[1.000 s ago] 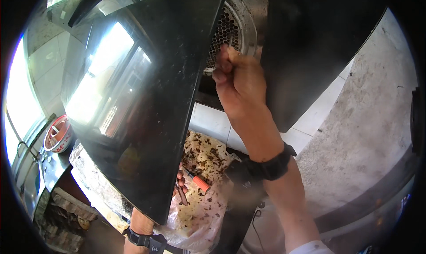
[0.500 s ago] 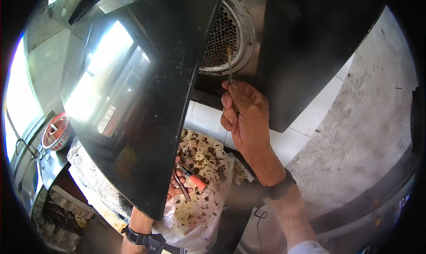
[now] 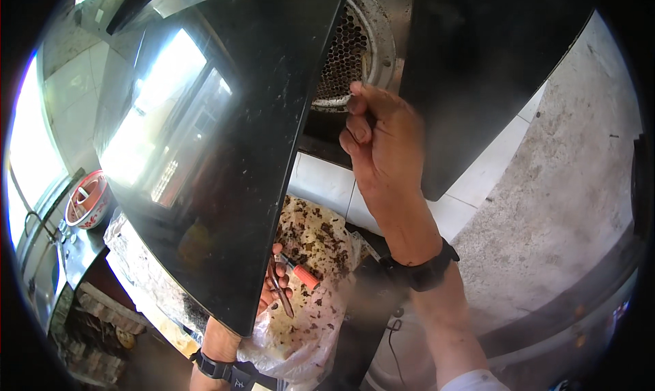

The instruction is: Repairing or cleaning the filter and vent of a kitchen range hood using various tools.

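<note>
My right hand (image 3: 390, 135) is raised at the round honeycomb grille (image 3: 341, 56), thumb and forefinger pinched together on a thin pale stick (image 3: 364, 65). The stick's upper end lies against the mesh near the metal ring (image 3: 386, 39); most of it is hidden by the fingers. Lower down, my left hand (image 3: 265, 297) is partly behind the dark glossy panel (image 3: 266, 138). Its fingers close round a slender brown, pointed tool (image 3: 283, 299). A red-handled tool (image 3: 307, 277) touches those fingers; whether they hold it too, I cannot tell.
Below the grille, crumpled clear plastic (image 3: 300, 350) is strewn with dark, greasy crumbs. A second dark panel (image 3: 471, 70) hangs on the right, beside white tiles (image 3: 471, 186). A patterned bowl (image 3: 89, 203) stands at far left. A cable (image 3: 392, 350) runs at lower right.
My right hand has moved up and slightly right with the stick, closer to the grille's edge. The brown tool in my left hand has tipped a little, its point lower.
</note>
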A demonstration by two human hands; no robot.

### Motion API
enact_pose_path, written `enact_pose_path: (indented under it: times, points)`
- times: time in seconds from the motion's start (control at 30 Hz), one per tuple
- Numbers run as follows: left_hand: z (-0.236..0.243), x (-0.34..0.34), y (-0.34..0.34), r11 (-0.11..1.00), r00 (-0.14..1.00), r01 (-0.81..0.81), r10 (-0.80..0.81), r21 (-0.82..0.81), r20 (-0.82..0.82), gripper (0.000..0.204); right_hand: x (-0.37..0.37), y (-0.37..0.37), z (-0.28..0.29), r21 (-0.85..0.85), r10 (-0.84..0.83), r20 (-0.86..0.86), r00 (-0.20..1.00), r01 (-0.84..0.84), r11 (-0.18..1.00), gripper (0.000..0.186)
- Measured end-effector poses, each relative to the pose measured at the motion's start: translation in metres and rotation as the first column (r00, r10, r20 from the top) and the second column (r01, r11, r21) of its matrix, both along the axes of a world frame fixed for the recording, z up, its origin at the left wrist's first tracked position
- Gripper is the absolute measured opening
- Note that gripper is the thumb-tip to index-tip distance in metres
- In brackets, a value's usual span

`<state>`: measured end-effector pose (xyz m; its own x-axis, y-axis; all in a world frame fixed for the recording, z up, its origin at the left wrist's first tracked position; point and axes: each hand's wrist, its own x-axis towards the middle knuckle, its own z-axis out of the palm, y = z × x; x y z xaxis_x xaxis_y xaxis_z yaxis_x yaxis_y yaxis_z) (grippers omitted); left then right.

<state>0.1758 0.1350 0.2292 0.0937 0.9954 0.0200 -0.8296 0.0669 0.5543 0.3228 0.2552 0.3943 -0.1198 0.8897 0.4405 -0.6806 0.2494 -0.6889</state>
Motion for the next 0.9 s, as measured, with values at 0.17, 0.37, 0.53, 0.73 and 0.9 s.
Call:
enact_pose_path:
  times: [0.17, 0.37, 0.53, 0.73, 0.9]
  points:
    - [-0.004, -0.004, -0.01, 0.999, 1.0, 0.005, -0.005, -0.05, 0.006, 0.047, -0.003, -0.006, 0.003, -0.021, -0.004, 0.04, 0.999, 0.005, 1.0, 0.019]
    - [-0.005, 0.006, 0.0, 0.996, 0.99, 0.017, -0.029, -0.083, -0.141, 0.047, 0.017, -0.004, 0.004, 0.085, -0.212, 0.329, 0.92, 0.195, 0.977, 0.014]
    - [0.009, 0.015, 0.004, 0.998, 0.971, -0.016, 0.002, -0.055, -0.24, 0.048, 0.022, -0.005, -0.012, 0.226, -0.42, 0.528, 0.738, 0.355, 0.907, 0.007]
    - [0.009, 0.012, -0.001, 0.995, 0.987, -0.042, 0.027, -0.09, -0.16, 0.038, 0.029, 0.002, -0.028, 0.364, -0.543, 0.499, 0.675, 0.405, 0.839, 0.009]
    - [0.009, 0.015, -0.005, 0.989, 0.977, -0.114, 0.094, -0.094, -0.193, 0.043, 0.021, 0.016, -0.028, 0.477, -0.559, 0.393, 0.73, 0.358, 0.803, 0.01]
